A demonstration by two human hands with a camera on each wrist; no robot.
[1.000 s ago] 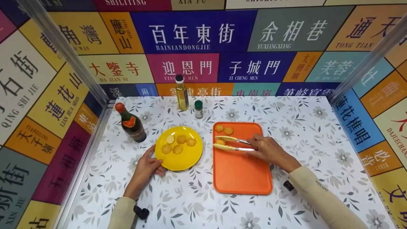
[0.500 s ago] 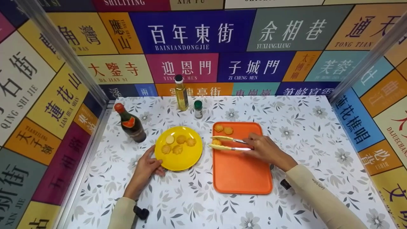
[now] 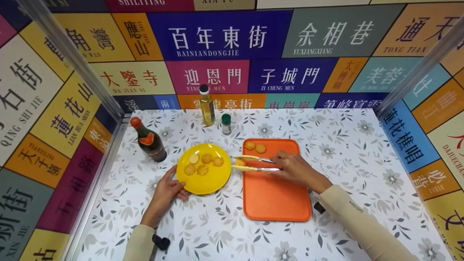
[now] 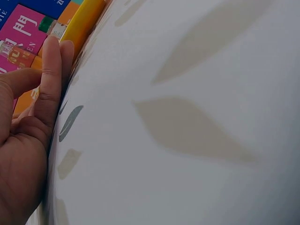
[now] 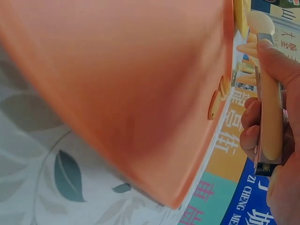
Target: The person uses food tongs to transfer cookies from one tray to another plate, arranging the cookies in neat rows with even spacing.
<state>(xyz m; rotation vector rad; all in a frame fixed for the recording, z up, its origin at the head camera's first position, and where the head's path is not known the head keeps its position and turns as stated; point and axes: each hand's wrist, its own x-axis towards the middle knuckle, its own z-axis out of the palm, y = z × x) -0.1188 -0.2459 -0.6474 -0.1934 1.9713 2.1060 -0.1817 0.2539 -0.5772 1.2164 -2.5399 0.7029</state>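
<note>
My right hand (image 3: 291,166) grips tongs (image 3: 259,169) with pale yellow tips. Between those tips sits a piped cookie (image 3: 240,163), over the left edge of an orange tray (image 3: 277,199). The right wrist view shows my thumb and fingers around the tongs' handles (image 5: 271,112). At the lower left rim of a yellow plate (image 3: 204,186), my left hand (image 3: 166,190) touches the edge with mostly straight fingers (image 4: 50,70). Several cookies (image 3: 202,170) lie on the plate. Two more cookies (image 3: 260,148) are in the tray's far left corner.
Left of the plate stands a dark bottle (image 3: 151,145) with a red cap. Behind the plate are an oil bottle (image 3: 207,108) and a small green-capped jar (image 3: 226,124). Printed wall panels (image 3: 221,34) enclose the flower-patterned table (image 3: 232,235).
My right hand has shifted left with the tongs, carrying the cookie from above the tray to its left edge. My left hand and the plate have stayed put.
</note>
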